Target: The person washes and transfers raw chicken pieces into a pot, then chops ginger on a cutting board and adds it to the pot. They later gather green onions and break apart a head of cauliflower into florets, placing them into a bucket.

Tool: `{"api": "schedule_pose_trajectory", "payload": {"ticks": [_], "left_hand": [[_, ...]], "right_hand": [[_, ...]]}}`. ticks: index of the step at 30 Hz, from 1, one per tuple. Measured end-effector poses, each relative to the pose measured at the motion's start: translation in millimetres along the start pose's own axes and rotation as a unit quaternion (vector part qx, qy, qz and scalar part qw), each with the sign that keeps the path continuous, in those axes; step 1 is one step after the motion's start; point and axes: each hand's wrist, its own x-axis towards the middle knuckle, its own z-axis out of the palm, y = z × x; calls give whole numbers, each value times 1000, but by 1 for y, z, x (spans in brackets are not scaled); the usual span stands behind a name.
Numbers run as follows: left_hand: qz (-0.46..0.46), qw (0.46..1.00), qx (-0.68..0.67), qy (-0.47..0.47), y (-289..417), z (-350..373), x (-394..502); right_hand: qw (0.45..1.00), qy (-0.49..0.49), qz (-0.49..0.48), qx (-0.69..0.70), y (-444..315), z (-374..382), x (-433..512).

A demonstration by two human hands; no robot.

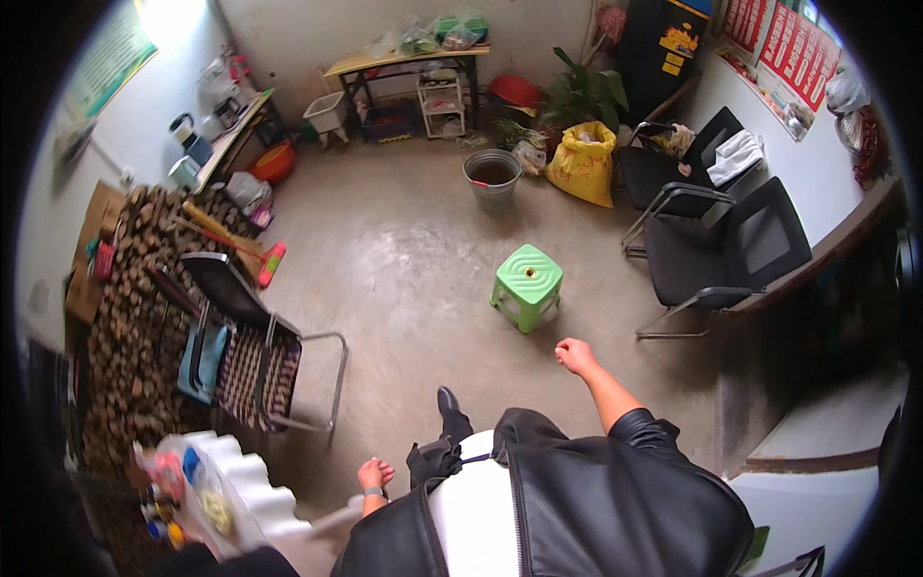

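Note:
My right hand [575,355] is out in front of me with its fingers curled in, and nothing shows in it. Just beyond it, apart from the fingers, a green plastic stool [528,278] stands upright on the concrete floor. A small gold-coloured round object [530,272] is at the middle of the stool's seat. My left hand [374,474] hangs low by my side, a band at its wrist, fingers loosely bent and holding nothing visible. Left of that hand is a table with a white scalloped cover [252,479], bearing plastic bags [213,505].
A metal bucket [492,177] of dark liquid stands beside a yellow sack [583,169]. Black armchairs [692,252] line the right wall. At left are a chair with a patterned seat [256,368], a broom [272,264] and stacked firewood [130,324]. A bench [346,66] stands at the back.

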Motion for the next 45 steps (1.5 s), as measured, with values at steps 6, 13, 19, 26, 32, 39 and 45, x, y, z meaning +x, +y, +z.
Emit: {"api": "schedule_pose_trajectory", "payload": {"ticks": [6, 13, 19, 26, 32, 39, 45], "left_hand": [[41, 997, 61, -28, 171, 52, 123], [74, 990, 103, -59, 363, 144, 229], [63, 989, 107, -79, 488, 249, 328], [111, 973, 177, -96, 665, 374, 385], [99, 964, 203, -137, 796, 482, 496], [136, 909, 340, -198, 964, 657, 593], [192, 828, 467, -244, 1072, 823, 612]], "right_hand": [[891, -150, 6, -427, 77, 47, 24], [908, -202, 257, -263, 82, 67, 128], [898, -192, -1, -396, 1, 77, 326], [990, 33, 136, 26, -173, 55, 577], [966, 100, 187, 148, -244, 30, 717], [938, 34, 344, 28, -210, 86, 711], [754, 194, 536, 327, -225, 110, 761]]}}
